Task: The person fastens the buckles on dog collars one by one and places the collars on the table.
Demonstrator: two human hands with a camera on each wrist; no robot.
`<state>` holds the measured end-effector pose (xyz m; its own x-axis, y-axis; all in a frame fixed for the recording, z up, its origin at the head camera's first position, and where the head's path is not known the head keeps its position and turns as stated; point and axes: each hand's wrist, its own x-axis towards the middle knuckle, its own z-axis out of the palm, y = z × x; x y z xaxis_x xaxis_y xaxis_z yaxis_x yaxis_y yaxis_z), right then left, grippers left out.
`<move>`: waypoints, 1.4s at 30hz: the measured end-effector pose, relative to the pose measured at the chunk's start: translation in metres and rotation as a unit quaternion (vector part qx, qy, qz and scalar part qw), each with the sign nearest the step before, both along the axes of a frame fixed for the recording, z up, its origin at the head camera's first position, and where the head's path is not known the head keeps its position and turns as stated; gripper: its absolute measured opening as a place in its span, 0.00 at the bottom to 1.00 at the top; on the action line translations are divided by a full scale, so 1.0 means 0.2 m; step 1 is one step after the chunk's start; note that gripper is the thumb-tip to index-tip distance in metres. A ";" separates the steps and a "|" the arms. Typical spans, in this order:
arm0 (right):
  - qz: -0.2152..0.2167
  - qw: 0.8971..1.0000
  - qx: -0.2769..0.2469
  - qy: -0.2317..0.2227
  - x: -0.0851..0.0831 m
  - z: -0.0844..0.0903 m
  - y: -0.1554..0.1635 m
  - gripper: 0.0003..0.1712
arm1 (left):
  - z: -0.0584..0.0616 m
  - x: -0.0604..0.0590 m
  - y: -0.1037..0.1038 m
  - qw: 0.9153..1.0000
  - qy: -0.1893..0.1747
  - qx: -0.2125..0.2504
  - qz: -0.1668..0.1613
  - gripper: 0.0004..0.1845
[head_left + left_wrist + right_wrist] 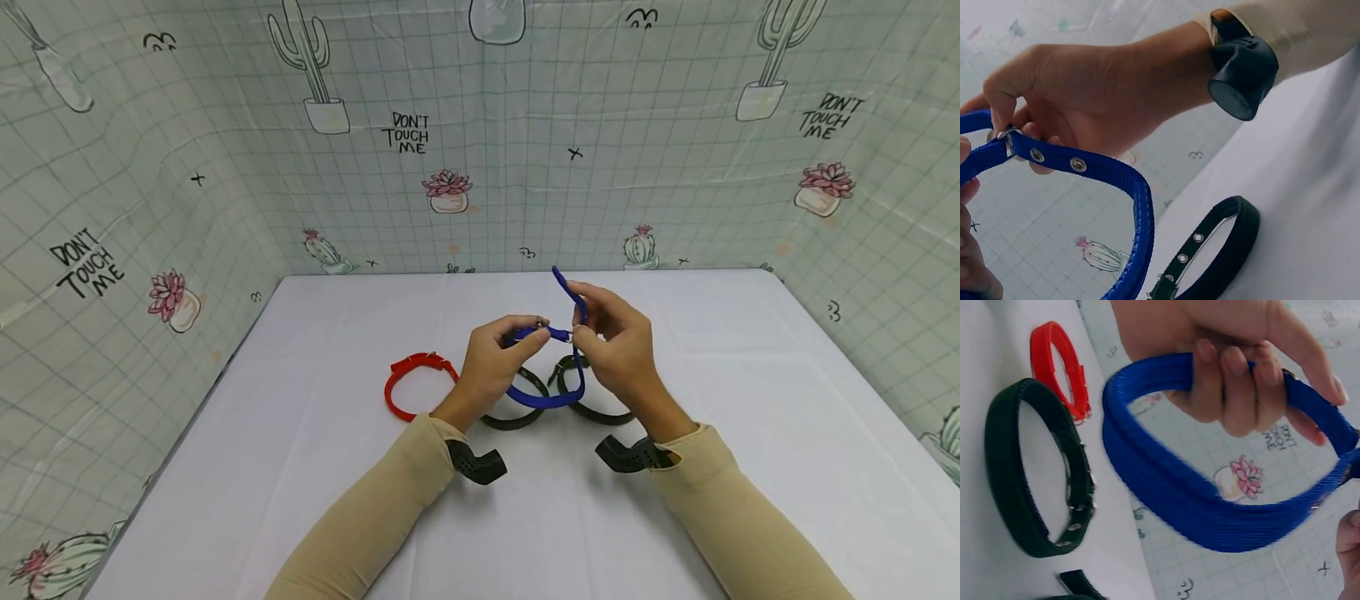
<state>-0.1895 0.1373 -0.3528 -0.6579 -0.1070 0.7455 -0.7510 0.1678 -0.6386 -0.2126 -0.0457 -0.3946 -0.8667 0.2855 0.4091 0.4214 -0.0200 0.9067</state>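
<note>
Near the centre of the head view, both hands hold a blue nylon collar (542, 392) lifted off the white table (300, 467), its loop hanging down between the wrists and its free strap end poking up toward the top of the frame. The left hand (491, 362) has its fingers curled tightly round the band just beside the metal buckle (1007, 136), apparently to keep the loop steady; the right hand (618, 346) pinches the strap at that buckle with thumb and fingertips, a narrow grip that seems to suit working the eyeleted end at the metal part. Holding the collar in the air leaves the loop slack and keeps it apart from the others. On the table below lie two dark collars (517, 412), partly covered by the hands and the blue loop, and a red collar (412, 383) toward the left, closed in a ring. In the left wrist view the buckle is half hidden by fingers, so whether the strap is threaded through it cannot be told. The right wrist view is blurred, and a second dark collar is cut off at its lower edge.
</note>
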 end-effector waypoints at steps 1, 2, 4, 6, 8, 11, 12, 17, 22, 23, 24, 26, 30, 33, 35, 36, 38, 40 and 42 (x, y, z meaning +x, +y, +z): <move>0.000 1.000 0.011 0.001 0.00 0.01 0.01 0.26 | 0.00 0.00 0.00 1.000 0.002 -0.002 0.000 0.17; 0.000 1.000 0.021 0.003 0.00 0.02 0.01 0.27 | 0.00 0.00 0.00 1.000 0.004 -0.003 -0.001 0.17; 0.004 1.000 0.027 0.009 0.01 0.03 0.02 0.26 | 0.01 -0.01 0.00 1.000 0.008 -0.003 -0.003 0.17; 0.011 1.000 0.018 0.012 0.00 0.04 0.02 0.23 | 0.02 -0.01 0.00 1.000 0.011 0.000 -0.003 0.17; 0.014 1.000 0.009 0.014 0.00 0.04 0.03 0.21 | 0.02 -0.02 0.00 1.000 0.010 0.005 -0.004 0.17; 0.014 1.000 0.003 0.013 0.00 0.03 0.02 0.19 | 0.02 -0.01 -0.01 1.000 0.003 0.006 0.002 0.16; 0.011 1.000 0.004 0.013 0.00 0.03 0.02 0.18 | 0.02 -0.01 -0.01 1.000 0.000 0.005 0.003 0.16; 0.005 1.000 0.012 0.015 0.01 0.03 0.02 0.18 | 0.02 -0.01 -0.01 1.000 -0.004 -0.005 0.015 0.16; 0.016 1.000 0.019 0.012 0.01 0.03 0.02 0.18 | 0.03 -0.01 -0.01 1.000 -0.005 -0.005 0.017 0.17; 0.020 1.000 0.021 0.011 0.00 0.03 0.02 0.18 | 0.03 -0.01 -0.01 1.000 -0.006 -0.005 0.016 0.17; 0.024 0.999 0.026 0.009 0.00 0.02 0.02 0.18 | 0.03 -0.01 -0.01 1.000 -0.007 -0.005 0.015 0.16; 0.032 0.999 0.041 0.001 0.01 0.02 0.02 0.18 | 0.03 -0.01 -0.01 1.000 -0.008 -0.008 0.015 0.17; 0.036 0.995 0.088 -0.010 0.01 0.01 0.00 0.19 | 0.02 0.00 -0.03 1.000 -0.013 -0.014 0.015 0.17; 0.038 0.993 0.114 -0.004 0.02 0.00 -0.01 0.18 | 0.01 0.00 -0.05 1.000 -0.016 -0.012 0.008 0.16; 0.039 0.992 0.121 0.006 0.02 -0.01 -0.01 0.16 | 0.02 0.00 -0.05 1.000 -0.016 -0.005 -0.003 0.15; 0.039 0.992 0.123 0.010 0.02 -0.01 -0.01 0.15 | 0.02 0.00 -0.05 1.000 -0.013 -0.002 -0.007 0.14; 0.033 0.992 0.124 0.016 0.01 0.00 -0.01 0.14 | 0.03 0.00 -0.04 1.000 -0.005 0.001 -0.016 0.12; 0.021 0.991 0.129 0.017 0.01 0.00 -0.01 0.15 | 0.04 -0.01 -0.04 1.000 0.008 -0.006 -0.020 0.12; 0.009 0.990 0.137 0.009 0.00 0.00 -0.01 0.16 | 0.05 0.00 -0.03 0.999 0.021 -0.021 -0.019 0.12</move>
